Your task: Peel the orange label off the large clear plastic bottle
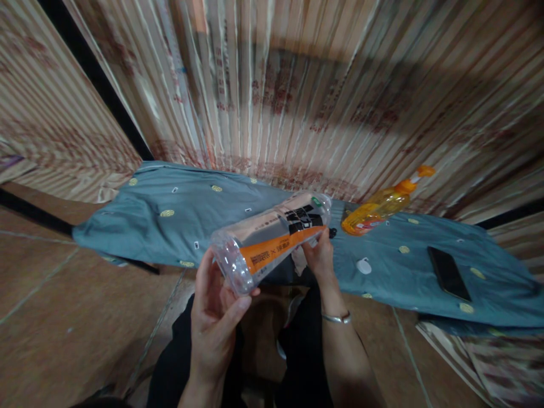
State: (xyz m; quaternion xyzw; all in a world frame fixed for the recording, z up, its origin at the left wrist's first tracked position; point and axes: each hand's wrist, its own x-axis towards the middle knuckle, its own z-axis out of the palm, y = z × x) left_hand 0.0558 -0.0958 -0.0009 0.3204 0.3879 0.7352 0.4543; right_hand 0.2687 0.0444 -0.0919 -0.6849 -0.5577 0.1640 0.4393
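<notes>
A clear plastic bottle [272, 238] with an orange, black and white label is held aslant above the cloth-covered table. My left hand [219, 309] grips its near left end from below, fingers and thumb around the base. My right hand [319, 255] pinches the lower edge of the bottle near its far right end; the fingertips are partly hidden. To the right of the bottle stands a yellow-orange pump bottle [374, 211] with an orange top.
The narrow table has a blue-green cloth [170, 226] over it. A black phone [449, 273] lies at the right, and a small white round piece [364, 266] lies nearer my right hand. Striped curtains [297, 102] hang behind.
</notes>
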